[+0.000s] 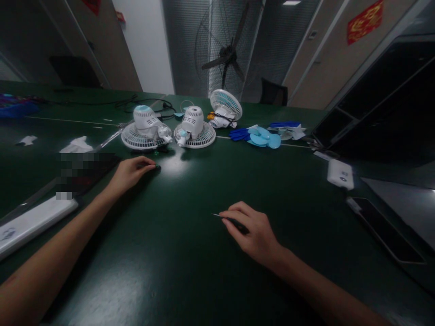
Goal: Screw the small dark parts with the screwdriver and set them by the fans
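Observation:
My right hand (pixel 253 226) is closed around the dark handle of a small screwdriver (pixel 240 225). Its thin metal shaft points left, just above the green table. Farther off to the left, my left hand (pixel 132 171) has its fingers pinched at a small dark object (pixel 157 167) on or just above the tabletop; its kind is too small to tell. Behind that hand a white fan head (pixel 146 124) lies grille down, and beside it is a second fan head (pixel 195 127), also grille down. A third fan head (pixel 226 106) leans tilted behind them.
Light blue fan blades (pixel 263 137) lie beside blue gloves (pixel 239 134) at the back. On the left are a long white case (pixel 37 222) and a crumpled tissue (pixel 77 145). A phone (pixel 387 228) and a white box (pixel 340 174) lie at the right, near a large dark screen (pixel 384 108).

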A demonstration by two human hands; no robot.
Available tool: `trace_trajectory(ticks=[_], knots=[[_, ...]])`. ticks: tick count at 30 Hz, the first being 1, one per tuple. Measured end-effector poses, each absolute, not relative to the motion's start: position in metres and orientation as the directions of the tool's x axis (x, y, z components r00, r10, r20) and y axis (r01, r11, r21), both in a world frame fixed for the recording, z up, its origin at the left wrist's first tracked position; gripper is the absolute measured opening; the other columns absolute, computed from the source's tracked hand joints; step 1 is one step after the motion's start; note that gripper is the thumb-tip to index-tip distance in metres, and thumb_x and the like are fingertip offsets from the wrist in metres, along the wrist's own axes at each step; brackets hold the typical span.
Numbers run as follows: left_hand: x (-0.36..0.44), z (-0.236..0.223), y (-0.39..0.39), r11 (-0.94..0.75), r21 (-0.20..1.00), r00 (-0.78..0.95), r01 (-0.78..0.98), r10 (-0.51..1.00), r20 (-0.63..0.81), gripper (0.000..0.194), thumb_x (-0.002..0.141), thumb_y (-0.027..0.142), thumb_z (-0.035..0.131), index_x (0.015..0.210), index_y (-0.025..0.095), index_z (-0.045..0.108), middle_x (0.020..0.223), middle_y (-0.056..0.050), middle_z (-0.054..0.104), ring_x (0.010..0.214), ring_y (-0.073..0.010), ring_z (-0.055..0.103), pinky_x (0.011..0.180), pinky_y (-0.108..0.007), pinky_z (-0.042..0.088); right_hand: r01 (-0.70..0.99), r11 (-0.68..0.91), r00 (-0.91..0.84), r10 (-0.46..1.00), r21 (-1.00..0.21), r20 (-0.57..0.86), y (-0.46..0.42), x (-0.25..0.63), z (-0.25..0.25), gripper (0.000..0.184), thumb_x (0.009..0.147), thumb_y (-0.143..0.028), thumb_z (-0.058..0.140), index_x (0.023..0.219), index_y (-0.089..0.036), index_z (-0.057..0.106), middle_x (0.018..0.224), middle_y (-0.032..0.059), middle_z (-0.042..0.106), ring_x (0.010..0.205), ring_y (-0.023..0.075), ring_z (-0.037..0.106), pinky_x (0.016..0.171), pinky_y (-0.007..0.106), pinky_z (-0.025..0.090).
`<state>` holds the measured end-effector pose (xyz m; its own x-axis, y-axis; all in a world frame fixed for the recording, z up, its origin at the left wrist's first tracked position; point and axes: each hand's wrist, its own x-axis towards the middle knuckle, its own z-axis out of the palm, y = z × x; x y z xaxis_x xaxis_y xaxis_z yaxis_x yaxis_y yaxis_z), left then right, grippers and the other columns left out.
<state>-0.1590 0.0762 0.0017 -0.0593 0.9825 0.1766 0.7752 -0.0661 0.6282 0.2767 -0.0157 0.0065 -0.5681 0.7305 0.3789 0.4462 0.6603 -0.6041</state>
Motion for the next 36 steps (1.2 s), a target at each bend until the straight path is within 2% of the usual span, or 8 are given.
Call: trace_trajectory(ticks=[6,10,16,21,24,27,31,36], knots=[[-0.162,-0.002,0.079,0.048,0.759,-0.14,0.649,0.988,0.058,0.054,0.076,0.068,0.076,0.101,0.021,0.077,0.115,-0.009,0.079,0.106,-0.031,0.071,0.091,-0.037,0.054,0.447,0.657,-0.569,0.733,-0.607,0.374,-0.016,0.276,0.007,0.022,0.106,-0.023,0.058,0.121,-0.02,0.073,0.108,0.007,0.07,0.082,0.0151,0.068,0.067,0.026,0.058],[-0.162,-0.008,0.082,0.064,0.808,-0.166,0.585,0.985,0.041,0.043,0.076,0.059,0.078,0.097,0.021,0.074,0.112,-0.008,0.079,0.102,-0.0285,0.072,0.089,-0.037,0.054,0.451,0.655,-0.569,0.734,-0.606,0.369,-0.015,0.277,0.005,0.022,0.105,-0.023,0.059,0.122,-0.02,0.073,0.108,0.0071,0.07,0.084,0.0156,0.067,0.068,0.027,0.059],[-0.161,-0.006,0.086,0.111,0.848,-0.22,0.519,0.976,0.006,0.039,0.065,0.05,0.086,0.085,0.02,0.073,0.1,-0.006,0.079,0.095,-0.0262,0.072,0.085,-0.035,0.056,0.454,0.654,-0.575,0.734,-0.605,0.362,-0.015,0.276,0.004,0.022,0.106,-0.024,0.059,0.122,-0.021,0.073,0.108,0.0066,0.07,0.082,0.0148,0.068,0.066,0.026,0.057],[-0.133,0.003,0.074,0.07,0.879,0.06,0.471,0.992,-0.111,0.041,0.076,0.051,0.084,0.101,0.021,0.074,0.105,-0.007,0.077,0.097,-0.0255,0.073,0.086,-0.037,0.058,0.452,0.657,-0.575,0.732,-0.603,0.365,-0.015,0.275,0.005,0.021,0.105,-0.023,0.06,0.121,-0.021,0.073,0.107,0.0059,0.07,0.081,0.0147,0.067,0.066,0.026,0.055],[-0.089,0.009,0.056,-0.128,0.886,0.348,0.445,0.936,-0.04,0.039,0.087,0.046,0.076,0.116,0.02,0.07,0.103,-0.007,0.074,0.093,-0.0222,0.071,0.083,-0.036,0.058,0.456,0.665,-0.577,0.727,-0.591,0.372,-0.015,0.275,0.005,0.021,0.104,-0.022,0.061,0.121,-0.022,0.073,0.106,0.0051,0.069,0.08,0.0143,0.067,0.065,0.027,0.052],[-0.044,0.013,0.033,-0.317,0.83,0.535,0.458,0.844,0.027,0.033,0.094,0.037,0.069,0.123,0.022,0.066,0.101,-0.005,0.072,0.084,-0.0176,0.067,0.074,-0.03,0.054,0.46,0.663,-0.574,0.73,-0.591,0.371,-0.016,0.275,0.005,0.02,0.103,-0.02,0.062,0.119,-0.022,0.073,0.106,0.0049,0.069,0.081,0.0145,0.067,0.066,0.028,0.051],[-0.01,0.011,0.009,-0.448,0.779,0.632,0.438,0.77,0.087,0.032,0.094,0.025,0.067,0.125,0.025,0.063,0.102,-0.003,0.068,0.082,-0.0155,0.063,0.07,-0.027,0.05,0.462,0.659,-0.581,0.73,-0.593,0.359,-0.016,0.275,0.004,0.021,0.102,-0.018,0.061,0.118,-0.022,0.074,0.105,0.0048,0.069,0.081,0.0145,0.066,0.066,0.027,0.05],[-0.004,0.005,0.0,-0.438,0.806,0.655,0.399,0.751,0.085,0.036,0.093,0.022,0.068,0.128,0.026,0.06,0.104,-0.003,0.065,0.084,-0.0157,0.062,0.068,-0.026,0.049,0.466,0.666,-0.608,0.719,-0.583,0.336,-0.015,0.274,0.005,0.021,0.101,-0.017,0.062,0.117,-0.022,0.074,0.106,0.0044,0.069,0.082,0.0142,0.066,0.067,0.026,0.049]])
